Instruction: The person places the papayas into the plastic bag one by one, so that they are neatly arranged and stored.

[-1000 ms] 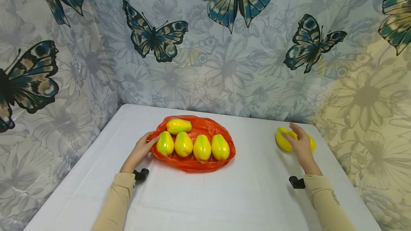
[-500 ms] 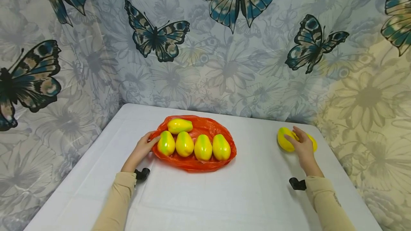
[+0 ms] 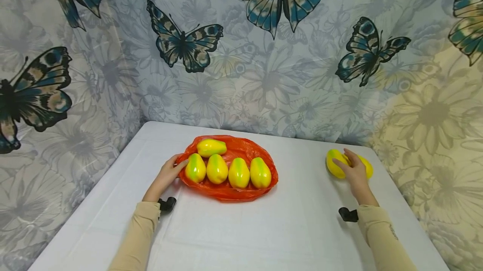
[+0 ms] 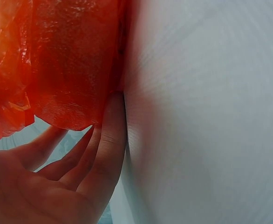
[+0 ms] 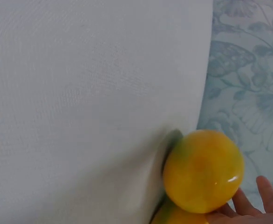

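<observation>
A red plastic bag (image 3: 234, 195), spread with its rim turned open, lies left of the table's middle. Several glossy yellow-green fruits (image 3: 216, 169), mango-like in shape, rest in it; one lies sideways at the back. My left hand (image 3: 167, 176) holds the bag's left side, thumb over the rim, the other fingers low against the outside in the left wrist view. At the table's far right, my right hand (image 3: 356, 176) is over two more yellow fruits. Its fingers stand apart, loosely bent, behind the nearer fruit (image 5: 204, 170) in the right wrist view. A second fruit (image 5: 180, 215) is partly hidden.
A white cloth covers the table (image 3: 294, 229). Its back and right edges meet a hanging fabric (image 3: 264, 82) with butterflies and flowers. The right-hand fruits sit near the table's back right corner. Black camera mounts stick out from both wrists.
My right hand has lowered slightly onto the fruits at the right, and its fingers have drawn in a little. My left hand and the bag keep their places.
</observation>
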`<state>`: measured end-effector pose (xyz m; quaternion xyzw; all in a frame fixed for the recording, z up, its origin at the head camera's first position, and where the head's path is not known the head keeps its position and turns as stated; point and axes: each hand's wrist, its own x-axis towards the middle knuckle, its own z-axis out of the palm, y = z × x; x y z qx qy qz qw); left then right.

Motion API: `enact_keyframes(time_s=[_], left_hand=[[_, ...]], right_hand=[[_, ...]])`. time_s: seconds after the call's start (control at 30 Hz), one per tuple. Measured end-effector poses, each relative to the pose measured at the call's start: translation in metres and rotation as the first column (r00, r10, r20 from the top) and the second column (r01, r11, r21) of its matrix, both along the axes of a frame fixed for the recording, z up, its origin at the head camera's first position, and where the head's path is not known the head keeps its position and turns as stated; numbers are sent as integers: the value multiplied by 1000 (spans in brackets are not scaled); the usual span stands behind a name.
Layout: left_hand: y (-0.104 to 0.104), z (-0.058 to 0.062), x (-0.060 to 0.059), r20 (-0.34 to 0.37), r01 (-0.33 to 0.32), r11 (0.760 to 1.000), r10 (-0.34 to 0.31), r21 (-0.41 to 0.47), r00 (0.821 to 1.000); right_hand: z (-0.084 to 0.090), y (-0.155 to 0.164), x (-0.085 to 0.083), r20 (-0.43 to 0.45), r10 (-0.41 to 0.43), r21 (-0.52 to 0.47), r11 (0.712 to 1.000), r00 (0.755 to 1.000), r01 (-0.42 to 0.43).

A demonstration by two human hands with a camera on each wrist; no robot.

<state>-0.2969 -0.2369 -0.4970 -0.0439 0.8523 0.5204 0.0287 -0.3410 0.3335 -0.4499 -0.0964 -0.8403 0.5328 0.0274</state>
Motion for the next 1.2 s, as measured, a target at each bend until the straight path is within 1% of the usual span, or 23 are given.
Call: enact_keyframes(time_s=[0.17,0.43,0.67,0.9,1.2], left_hand=[[0,0,0,15,-6,1000,6,3,1000],[-2,-2,0,19,-5,1000,5,2,1000],[-1,-2,-1,18,-3,1000,3,5,1000],[-1,0,-1,11,-1,1000,1,15,1000],[-2,0,-1,1,2,1000,-2,-3,1000]], right_hand=[[-3,1,2,15,4,22,1000,1000,-5],[-8,-4,3,33,4,16,1000,999,-5],[-16,-5,5,39,46,32,998,998,-47],[-22,-8,7,69,11,33,999,998,-14],[-25,-14,6,36,-34,32,999,999,33]])
